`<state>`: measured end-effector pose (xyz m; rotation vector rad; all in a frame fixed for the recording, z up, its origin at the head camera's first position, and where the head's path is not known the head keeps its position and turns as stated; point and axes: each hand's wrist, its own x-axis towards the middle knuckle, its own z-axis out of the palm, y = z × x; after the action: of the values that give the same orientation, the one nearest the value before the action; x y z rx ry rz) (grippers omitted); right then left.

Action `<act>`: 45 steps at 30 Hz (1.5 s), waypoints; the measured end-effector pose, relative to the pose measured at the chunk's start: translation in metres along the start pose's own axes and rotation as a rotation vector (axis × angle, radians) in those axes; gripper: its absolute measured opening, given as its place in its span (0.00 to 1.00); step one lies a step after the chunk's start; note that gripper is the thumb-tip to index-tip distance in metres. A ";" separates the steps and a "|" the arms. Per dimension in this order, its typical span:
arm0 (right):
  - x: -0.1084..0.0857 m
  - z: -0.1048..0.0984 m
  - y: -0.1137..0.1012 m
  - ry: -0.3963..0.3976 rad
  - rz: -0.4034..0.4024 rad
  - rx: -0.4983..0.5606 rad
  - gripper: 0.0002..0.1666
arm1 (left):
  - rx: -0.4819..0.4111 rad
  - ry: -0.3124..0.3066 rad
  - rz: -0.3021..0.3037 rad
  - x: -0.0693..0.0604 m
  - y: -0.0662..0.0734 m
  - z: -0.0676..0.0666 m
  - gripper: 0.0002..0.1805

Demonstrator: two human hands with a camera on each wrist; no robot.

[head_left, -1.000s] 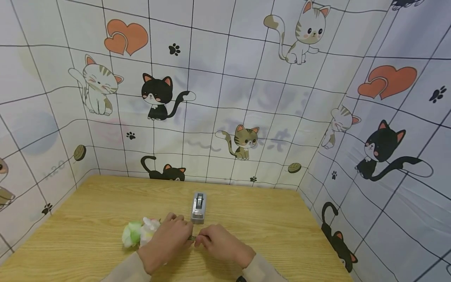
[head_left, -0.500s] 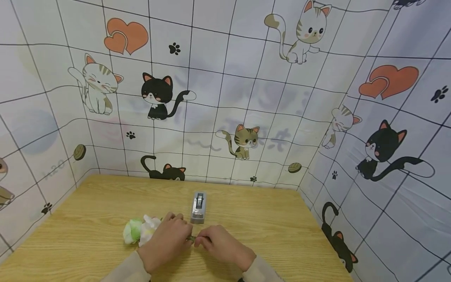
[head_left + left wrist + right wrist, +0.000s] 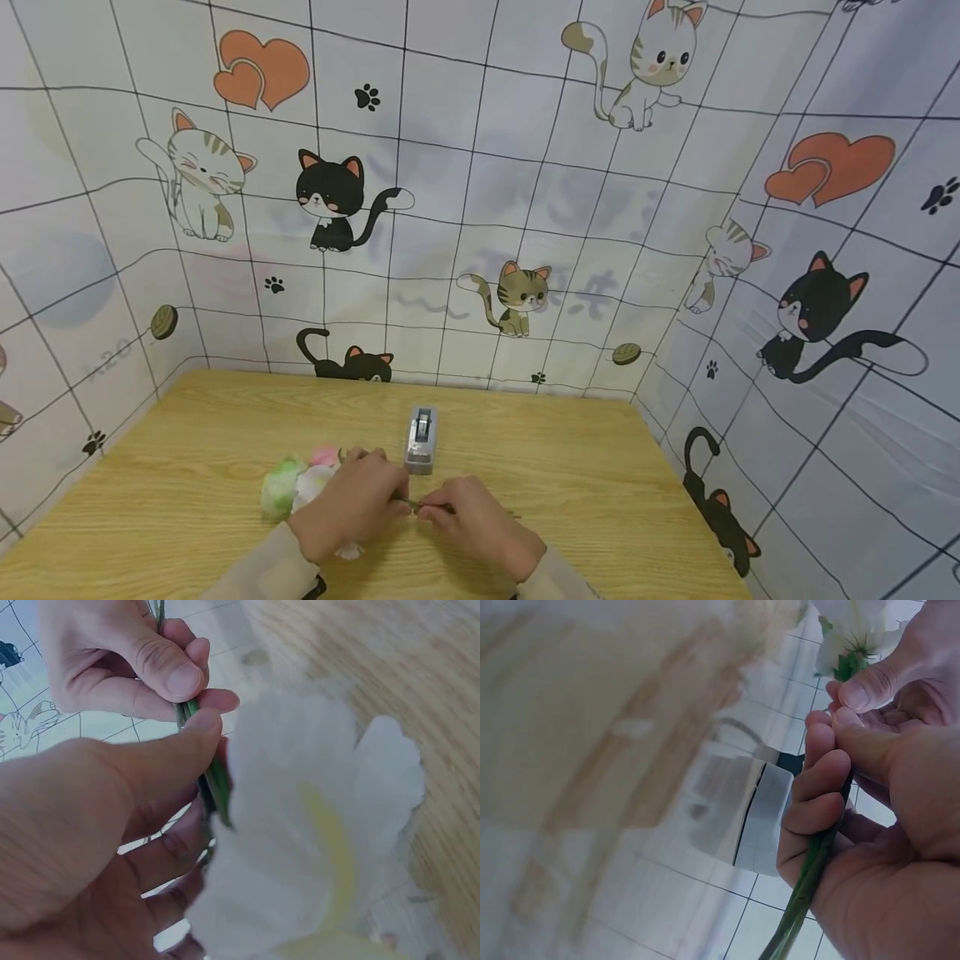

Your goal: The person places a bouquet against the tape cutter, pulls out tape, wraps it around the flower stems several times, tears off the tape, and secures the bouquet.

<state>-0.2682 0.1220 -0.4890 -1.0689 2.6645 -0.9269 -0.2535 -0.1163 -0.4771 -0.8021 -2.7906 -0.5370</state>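
Observation:
A bunch of flowers lies low over the table at the left of the head view, with a pale green bloom (image 3: 281,489), a pink bloom (image 3: 325,456) and white petals. My left hand (image 3: 355,502) pinches the green stems (image 3: 216,791) between thumb and fingers, just below a large white bloom (image 3: 292,855). Close beside it, my right hand (image 3: 480,523) has its fingers curled round the same stems (image 3: 804,885). Their lower ends come out past the right palm. Part of the blooms is hidden behind the left hand.
A grey tape dispenser (image 3: 422,442) stands on the wooden table (image 3: 570,467) just beyond the hands. Cloth walls (image 3: 450,167) printed with cats and a grid enclose the table at the back and sides.
The bunch has turned: the pink bloom now shows behind the white one, and a white petal appears below the left wrist. Stem ends now show right of the right hand. Both hands stay nearly in place.

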 end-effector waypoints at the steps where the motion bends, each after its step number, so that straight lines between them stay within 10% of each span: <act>1: 0.000 0.001 0.000 0.009 0.005 -0.008 0.12 | 0.002 0.002 -0.002 0.000 0.000 -0.001 0.14; 18: 0.000 -0.008 -0.001 -0.014 0.039 0.073 0.12 | 0.207 0.201 0.125 -0.007 -0.003 0.004 0.09; 45: -0.001 -0.004 -0.002 0.124 -0.003 -0.100 0.10 | 0.164 -0.029 0.037 0.009 0.011 -0.019 0.15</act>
<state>-0.2678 0.1234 -0.4846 -1.0691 2.8383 -0.8980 -0.2539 -0.1108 -0.4537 -0.8300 -2.7946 -0.2871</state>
